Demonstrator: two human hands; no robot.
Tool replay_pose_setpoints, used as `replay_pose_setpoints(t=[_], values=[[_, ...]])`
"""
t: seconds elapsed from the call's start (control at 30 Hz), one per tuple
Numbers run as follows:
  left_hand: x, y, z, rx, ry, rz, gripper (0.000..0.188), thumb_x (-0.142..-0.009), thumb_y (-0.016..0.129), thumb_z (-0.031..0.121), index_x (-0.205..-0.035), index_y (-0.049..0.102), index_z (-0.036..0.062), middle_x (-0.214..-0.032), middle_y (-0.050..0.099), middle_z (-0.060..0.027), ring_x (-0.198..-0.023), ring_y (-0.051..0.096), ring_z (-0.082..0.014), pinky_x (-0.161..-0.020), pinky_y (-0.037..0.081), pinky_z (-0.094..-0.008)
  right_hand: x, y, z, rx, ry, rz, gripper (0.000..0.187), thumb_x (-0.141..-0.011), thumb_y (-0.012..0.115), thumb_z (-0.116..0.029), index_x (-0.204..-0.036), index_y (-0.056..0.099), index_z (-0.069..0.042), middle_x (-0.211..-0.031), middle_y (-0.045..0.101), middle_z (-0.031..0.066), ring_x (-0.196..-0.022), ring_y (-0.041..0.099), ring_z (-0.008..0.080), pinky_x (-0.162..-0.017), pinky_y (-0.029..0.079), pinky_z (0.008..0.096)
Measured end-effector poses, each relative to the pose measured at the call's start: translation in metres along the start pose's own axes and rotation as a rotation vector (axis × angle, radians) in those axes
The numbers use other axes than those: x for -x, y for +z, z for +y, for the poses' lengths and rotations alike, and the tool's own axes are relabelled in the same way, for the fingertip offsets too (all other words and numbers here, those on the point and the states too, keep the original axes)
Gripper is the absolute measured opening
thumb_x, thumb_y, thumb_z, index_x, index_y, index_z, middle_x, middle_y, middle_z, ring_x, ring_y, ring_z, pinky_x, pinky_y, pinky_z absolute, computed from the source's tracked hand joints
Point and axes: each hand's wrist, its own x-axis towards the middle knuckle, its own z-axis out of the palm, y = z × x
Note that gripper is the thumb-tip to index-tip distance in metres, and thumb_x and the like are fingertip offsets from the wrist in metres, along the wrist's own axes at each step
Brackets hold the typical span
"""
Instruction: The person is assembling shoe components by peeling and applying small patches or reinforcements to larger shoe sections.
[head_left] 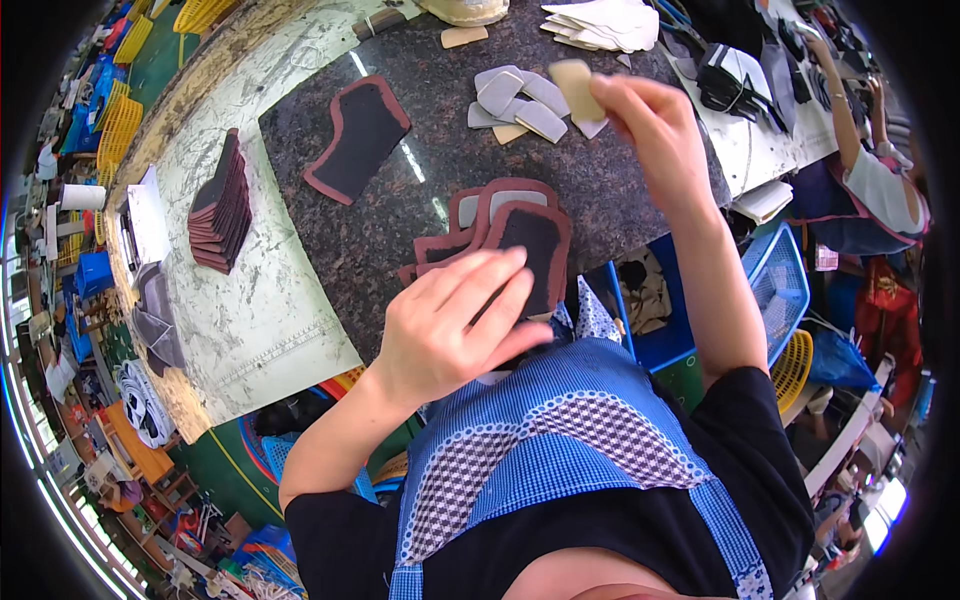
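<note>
My right hand (pixel 655 125) pinches a small tan patch (pixel 573 88) with rounded corners, held up at the right of the dark stone slab. Just beside it lies a loose pile of grey patches (pixel 515 100), some with tan sides. My left hand (pixel 455 315), fingers stretched out, is over a pile of black shoe-upper pieces with maroon borders (pixel 535 240) at the slab's near edge; whether it touches them I cannot tell. Grey patches show on some of those pieces. One more black piece with a maroon border (pixel 357 138) lies flat by itself, farther left.
A neat stack of maroon-edged pieces (pixel 220 215) stands on the worn white table (pixel 285 310), left of the stone slab (pixel 285 125). White cut pieces (pixel 605 25) lie at the back. Blue baskets (pixel 778 275) stand below at right. Another person (pixel 880 190) works at the far right.
</note>
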Motion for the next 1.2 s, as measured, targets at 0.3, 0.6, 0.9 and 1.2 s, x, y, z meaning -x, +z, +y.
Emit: replay_pose_setpoints(t=[0.3, 0.6, 0.9, 1.2], values=[[-0.031, -0.01, 0.0, 1.043, -0.611, 0.341, 0.011, -0.097, 0.068, 0.009, -0.101, 0.065, -0.0014, -0.096, 0.072, -0.0065, -0.085, 0.068, -0.0093, -0.076, 0.056, -0.0244, 0.075, 0.015, -0.037, -0.332, 0.025, -0.165, 0.015, -0.095, 0.069, -0.011, -0.097, 0.07, 0.004, -0.082, 0.069, 0.0037, -0.071, 0.064, 0.0068, -0.057, 0.052, 0.0241], [-0.021, -0.011, -0.004, 1.394, -0.544, 0.087, 0.037, -0.085, 0.074, -0.008, -0.118, 0.059, -0.0007, -0.095, 0.065, -0.005, -0.085, 0.07, -0.0129, -0.077, 0.057, -0.023, 0.07, 0.003, -0.05, -0.371, 0.216, -0.729, 0.009, -0.083, 0.066, -0.005, -0.086, 0.072, 0.002, -0.076, 0.069, 0.0034, -0.065, 0.063, 0.0067, -0.057, 0.053, 0.0231], [0.004, -0.03, 0.018, 0.515, 0.129, 0.269, 0.031, -0.069, 0.084, -0.002, -0.097, 0.075, 0.0087, -0.095, 0.062, -0.0047, -0.082, 0.063, -0.0199, -0.068, 0.05, -0.0305, 0.123, -0.013, 0.01, -0.92, 0.371, -0.164, 0.005, -0.074, 0.062, -0.006, -0.072, 0.063, -0.002, -0.072, 0.059, 0.0089, -0.066, 0.057, 0.0168, -0.055, 0.043, 0.0282], [-0.003, -0.012, -0.002, 1.299, -0.78, 0.046, 0.015, -0.09, 0.073, 0.0, -0.104, 0.067, -0.0014, -0.093, 0.071, -0.0037, -0.084, 0.067, -0.0072, -0.076, 0.054, -0.0206, 0.136, -0.024, -0.003, -0.26, 0.333, -0.329, 0.035, -0.093, 0.072, -0.031, -0.083, 0.07, 0.002, -0.069, 0.067, 0.0041, -0.058, 0.061, 0.0084, -0.052, 0.048, 0.0222]])
